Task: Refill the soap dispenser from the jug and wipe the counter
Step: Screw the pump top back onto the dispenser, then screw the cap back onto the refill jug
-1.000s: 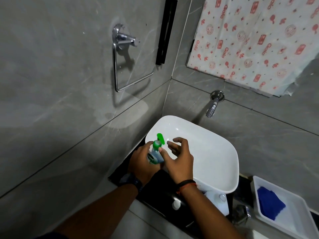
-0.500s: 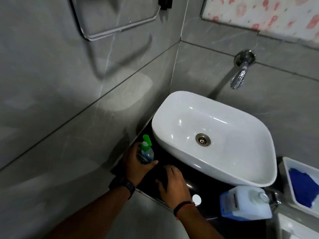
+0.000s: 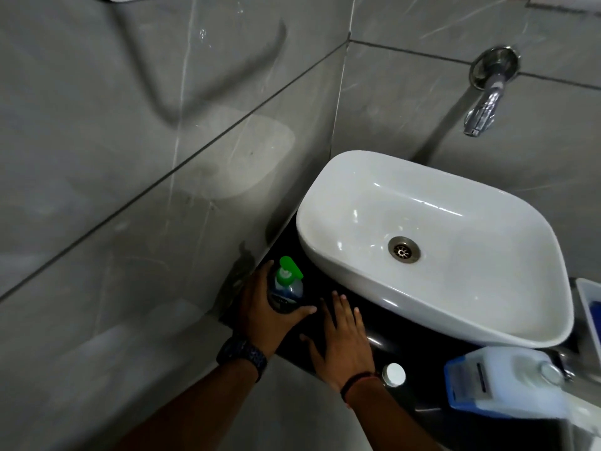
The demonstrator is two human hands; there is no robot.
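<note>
The soap dispenser [image 3: 286, 288], a clear bottle with a green pump head, stands upright on the black counter [image 3: 409, 333] in the left corner beside the wall. My left hand [image 3: 263, 310] is wrapped around its body. Just to the right, my right hand [image 3: 341, 340] lies flat on the counter with fingers spread, holding nothing. The white refill jug [image 3: 507, 382] with a blue label lies at the counter's right front. Its small white cap [image 3: 394, 374] rests on the counter near my right wrist.
A white basin [image 3: 432, 242] fills most of the counter, with a chrome wall tap [image 3: 484, 109] above it. A white tray [image 3: 588, 307] with a blue cloth shows at the right edge. Grey tiled walls close in on the left and behind.
The dispenser came down from over the basin to the counter's left corner, still in my left hand. My right hand let go of the pump and settled flat on the counter. The view tilted down.
</note>
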